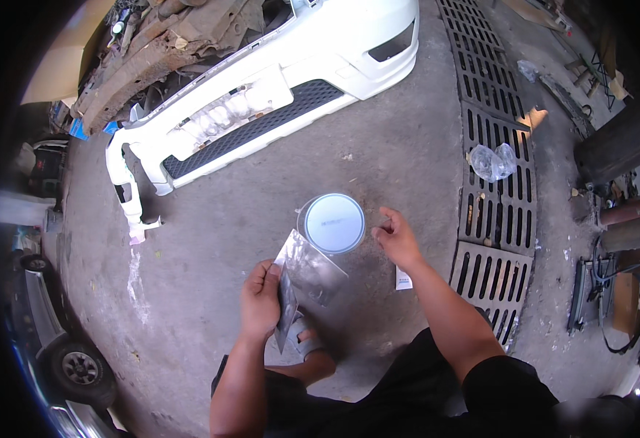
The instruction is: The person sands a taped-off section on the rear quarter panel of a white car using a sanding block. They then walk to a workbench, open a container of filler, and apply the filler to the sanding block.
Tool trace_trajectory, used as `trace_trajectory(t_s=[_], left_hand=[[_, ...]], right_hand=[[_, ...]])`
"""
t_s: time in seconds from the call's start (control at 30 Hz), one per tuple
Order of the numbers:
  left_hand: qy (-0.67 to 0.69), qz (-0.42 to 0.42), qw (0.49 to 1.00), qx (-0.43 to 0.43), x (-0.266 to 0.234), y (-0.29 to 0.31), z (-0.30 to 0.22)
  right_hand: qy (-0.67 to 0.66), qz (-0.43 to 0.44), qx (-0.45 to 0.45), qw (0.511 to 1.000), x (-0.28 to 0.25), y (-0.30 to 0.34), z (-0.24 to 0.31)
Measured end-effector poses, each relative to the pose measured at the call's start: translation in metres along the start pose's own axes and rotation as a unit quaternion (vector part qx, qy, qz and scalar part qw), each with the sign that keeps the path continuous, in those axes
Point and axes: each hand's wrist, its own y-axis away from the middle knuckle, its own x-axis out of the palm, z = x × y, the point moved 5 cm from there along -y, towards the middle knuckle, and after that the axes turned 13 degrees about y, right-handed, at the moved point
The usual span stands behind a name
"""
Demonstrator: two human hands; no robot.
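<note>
My left hand (261,296) grips a folded, shiny grey sheet (309,266) by its left edge, thumb on top. The sheet's upper part slants toward a round tub with a pale blue-white lid (336,223) on the concrete floor, and overlaps the tub's lower left side in the picture. To the right of the tub, my right hand (399,237) hangs with nothing visible in it. Its forefinger and thumb are apart, the other fingers curled. A small white packet (404,278) lies partly hidden beneath my right forearm.
A white car bumper (312,102) lies across the floor ahead, with rusty metal parts (152,73) behind it. On the right runs a slotted drain grate (491,197) with crumpled clear plastic (492,162) on it. A vehicle wheel (80,367) stands at lower left.
</note>
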Motion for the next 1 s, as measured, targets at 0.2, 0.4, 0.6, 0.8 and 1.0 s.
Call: trace_trajectory(t_s=[0.2,0.4,0.6,0.8,1.0], left_hand=[[-0.074,-0.046,0.994,0.070,-0.025,0.011,-0.019],[-0.083,-0.099,0.988,0.079,-0.047,0.022,-0.031],[-0.114,-0.110,0.984,0.082,-0.054,0.024,-0.036],[-0.114,-0.099,0.984,0.095,-0.044,0.023,-0.037],[-0.095,-0.067,0.988,0.105,-0.036,0.019,-0.030]], right_hand=[[0.231,-0.083,0.005,0.969,0.011,-0.046,-0.007],[0.344,-0.079,0.037,0.935,0.026,-0.074,-0.001],[0.400,-0.071,0.019,0.913,0.025,-0.078,0.010],[0.408,-0.061,-0.075,0.908,0.019,-0.026,0.090],[0.540,-0.233,-0.111,0.801,-0.069,-0.003,0.120]])
